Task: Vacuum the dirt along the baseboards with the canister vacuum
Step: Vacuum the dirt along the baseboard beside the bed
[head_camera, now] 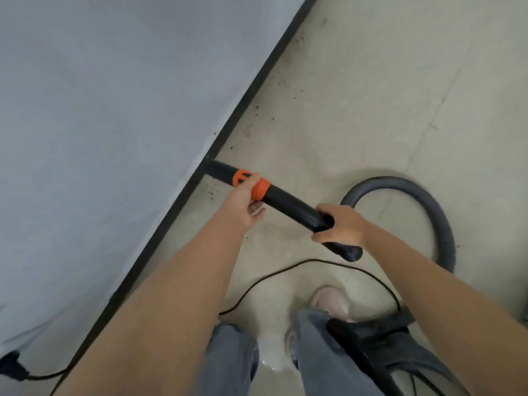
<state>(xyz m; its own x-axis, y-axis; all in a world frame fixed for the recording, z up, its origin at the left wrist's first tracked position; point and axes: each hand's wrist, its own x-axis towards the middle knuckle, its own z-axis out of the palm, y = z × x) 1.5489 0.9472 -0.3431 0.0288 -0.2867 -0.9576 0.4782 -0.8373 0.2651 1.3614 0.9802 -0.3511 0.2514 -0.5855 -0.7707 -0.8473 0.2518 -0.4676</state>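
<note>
The suction pass along the black baseboard (251, 90) is under way: the left hand (243, 200) has its fingers curled round the wand (288, 205) at its orange collar (258, 188), and the right hand (341, 224) clamps the rear grip. The nozzle tip (210, 167), just beyond the left fingers, meets the baseboard; dirt specks (264, 110) lie further ahead, so next comes a slide forward along the edge, judging by the grit left
</note>
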